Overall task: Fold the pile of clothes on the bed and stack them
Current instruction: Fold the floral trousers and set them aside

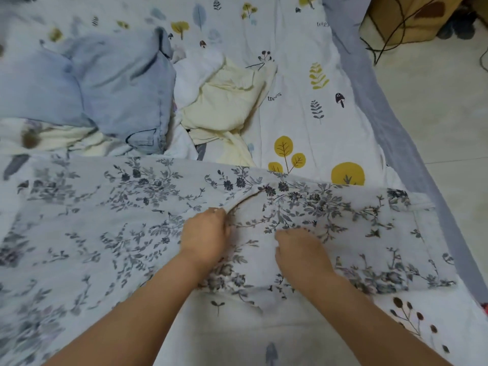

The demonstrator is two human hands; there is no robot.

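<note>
A white garment with a grey-blue floral print lies spread across the near part of the bed. My left hand pinches a raised fold of this floral garment near its middle. My right hand rests just to the right, its fingertips tucked into the same fabric. Behind it lies a heap of unfolded clothes: a light blue denim piece, a pale yellow garment and a white one.
The bed sheet is white with printed trees and leaves. Its grey edge runs down the right side, with tiled floor beyond. A cardboard box and dark cables stand at the top right.
</note>
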